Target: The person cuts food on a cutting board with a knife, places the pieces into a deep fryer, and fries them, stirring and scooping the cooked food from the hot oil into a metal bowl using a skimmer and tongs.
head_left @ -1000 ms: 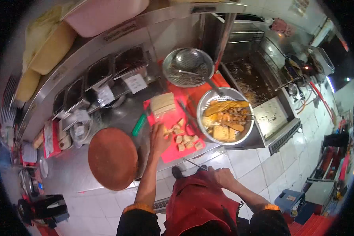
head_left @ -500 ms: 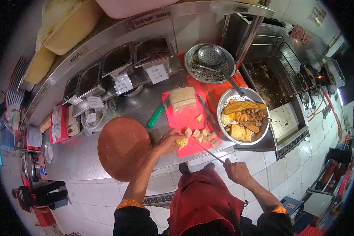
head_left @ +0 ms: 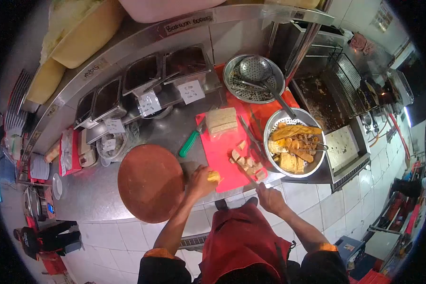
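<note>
My left hand (head_left: 201, 182) is closed round a yellow piece of food (head_left: 214, 176) at the left edge of the red cutting board (head_left: 218, 156). My right hand (head_left: 270, 198) grips a knife (head_left: 249, 176) by its handle, which the fingers hide. Its blade slants up and left over the board, against several pale cut chunks (head_left: 253, 166). Behind these lies a wrapped pale block (head_left: 221, 121). A green-handled tool (head_left: 189, 143) rests across the board's left edge, its tip near the block. Another dark blade (head_left: 249, 130) lies along the board's right side.
At the right stands a perforated metal bowl (head_left: 269, 128) of fried food, with a second strainer bowl (head_left: 228, 85) and skimmer behind it. A round brown board (head_left: 150, 183) is at my left. A fryer (head_left: 343, 154) stands further right; sauce tins (head_left: 144, 75) line the back.
My left hand has drawn back left and down from the chunks with the yellow piece. The knife has moved up and right, its blade now against the chunks.
</note>
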Demonstrator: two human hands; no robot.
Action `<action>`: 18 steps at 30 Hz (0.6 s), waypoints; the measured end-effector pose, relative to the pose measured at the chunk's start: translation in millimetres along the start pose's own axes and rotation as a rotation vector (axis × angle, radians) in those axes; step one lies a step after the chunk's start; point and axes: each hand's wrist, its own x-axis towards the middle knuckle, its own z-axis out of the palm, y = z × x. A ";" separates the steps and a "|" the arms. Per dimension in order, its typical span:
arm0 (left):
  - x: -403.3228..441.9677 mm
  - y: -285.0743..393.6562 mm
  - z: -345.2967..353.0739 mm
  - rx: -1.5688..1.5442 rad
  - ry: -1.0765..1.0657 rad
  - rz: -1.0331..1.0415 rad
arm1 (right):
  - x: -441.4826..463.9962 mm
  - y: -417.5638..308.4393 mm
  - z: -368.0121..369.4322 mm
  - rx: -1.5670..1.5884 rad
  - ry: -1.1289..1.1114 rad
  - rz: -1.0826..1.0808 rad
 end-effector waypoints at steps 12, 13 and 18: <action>43.0 -0.2 3.9 0.088 -0.182 0.482 | -35.3 8.1 -26.5 0.042 -0.018 0.007; 43.8 5.7 -0.8 0.063 -0.215 0.450 | -34.8 5.2 -30.1 0.054 -0.049 0.071; 56.7 2.1 1.9 -0.055 -0.258 0.663 | -40.1 24.6 -7.1 -0.105 -0.110 -0.050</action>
